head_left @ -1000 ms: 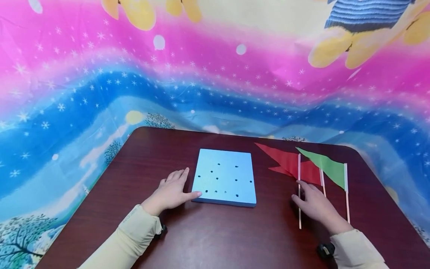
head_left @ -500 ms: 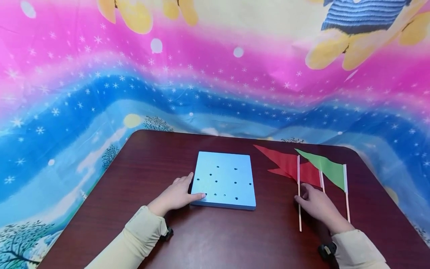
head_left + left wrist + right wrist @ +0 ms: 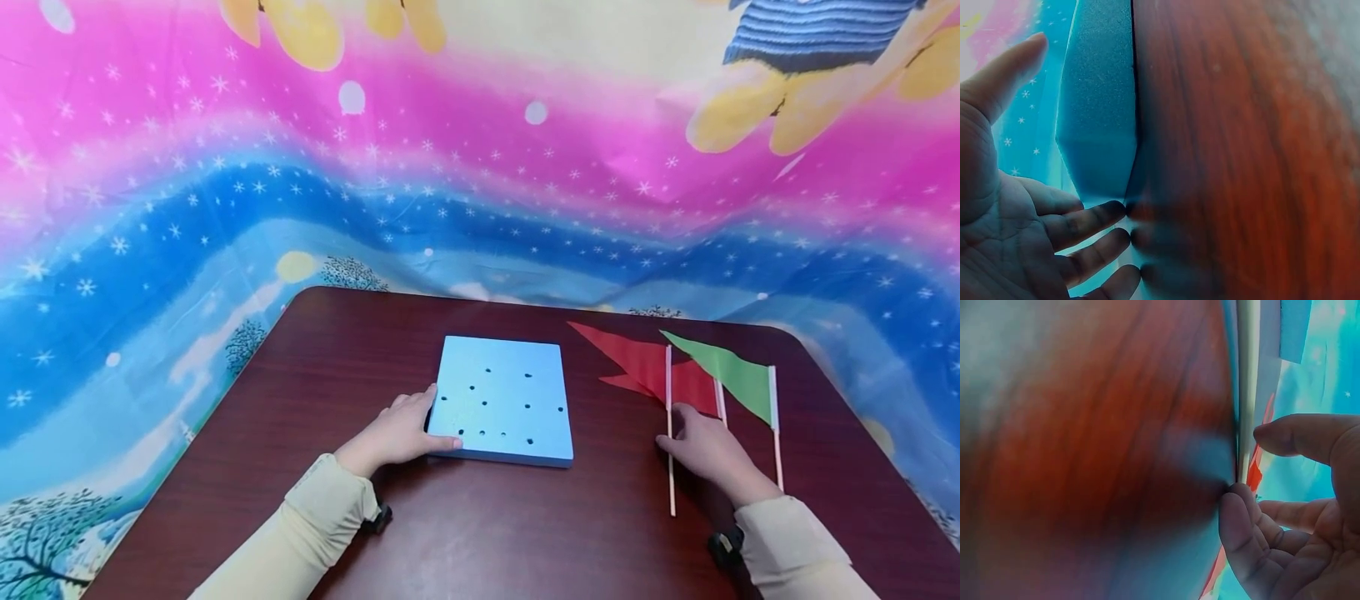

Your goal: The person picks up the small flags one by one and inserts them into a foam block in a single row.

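A light blue board (image 3: 517, 383) with several small holes lies on the table, my left hand (image 3: 397, 425) at its near-left corner. That hand's thumb (image 3: 1019, 62) is over the top, and its fingers are loosely spread by the side. To the right lies a red pennant flag (image 3: 637, 358) on a thin pale stick (image 3: 671, 483). My right hand (image 3: 708, 450) is at this stick, fingertips right at it and thumb (image 3: 1279, 434) close above, with a gap between thumb and fingers.
A second red flag (image 3: 693, 387), partly covered, and a green flag (image 3: 735, 379) lie further right. Under everything is a dark red-brown table (image 3: 360, 342) with rounded far corners. Behind it hangs a colourful printed cloth (image 3: 480, 183).
My left hand has moved slightly right, closer in against the board's corner. The right hand has shifted a little right at the stick. Board and flags stay in place.
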A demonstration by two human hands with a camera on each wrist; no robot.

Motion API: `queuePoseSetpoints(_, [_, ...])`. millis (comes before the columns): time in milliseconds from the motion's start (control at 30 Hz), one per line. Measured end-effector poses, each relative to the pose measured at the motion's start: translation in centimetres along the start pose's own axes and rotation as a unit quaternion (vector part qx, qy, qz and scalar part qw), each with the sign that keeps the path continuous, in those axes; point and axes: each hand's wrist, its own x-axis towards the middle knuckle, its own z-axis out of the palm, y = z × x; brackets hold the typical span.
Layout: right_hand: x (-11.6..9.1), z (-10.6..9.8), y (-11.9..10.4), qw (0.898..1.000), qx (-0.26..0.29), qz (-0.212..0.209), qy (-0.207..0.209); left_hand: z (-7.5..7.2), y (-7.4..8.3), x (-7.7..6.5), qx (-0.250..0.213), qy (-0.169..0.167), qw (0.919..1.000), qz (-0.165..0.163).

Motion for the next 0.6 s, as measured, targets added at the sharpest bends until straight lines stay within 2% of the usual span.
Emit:
queuePoseSetpoints(333, [0.69,-0.11,-0.55,1.0,-0.024,0.013,0.003,-0.06,-0.15,0.22,0.009,0.003,0.9999,0.008])
queuePoseSetpoints(600, [0.81,-0.21,-0.65,1.0,-0.018,0.016,0.003,-0.11,-0.28,0.28,0.014,0.005,0.9998,0.01])
